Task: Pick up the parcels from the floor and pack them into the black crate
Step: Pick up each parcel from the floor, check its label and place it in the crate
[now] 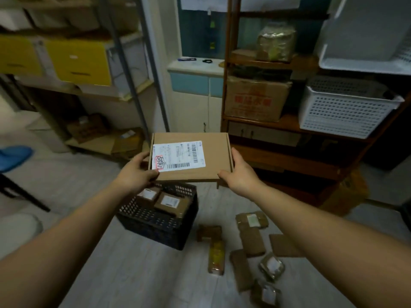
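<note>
I hold a flat brown cardboard parcel point(213, 152) with a white shipping label level in the air, above the far side of the black crate point(155, 225). My left hand point(138, 172) grips its near left corner and my right hand point(239, 174) grips its near right corner. The black perforated crate stands on the floor below and holds two small brown labelled boxes point(168, 202). To the right of the crate, several brown parcels point(252, 241) lie scattered on the grey floor, some flat envelopes, some wrapped packets.
A wooden shelf unit point(289, 130) stands on the right with a cardboard box and white baskets point(342, 112). A metal rack point(133, 70) with yellow boxes stands on the left. A blue stool point(13, 156) is at the far left.
</note>
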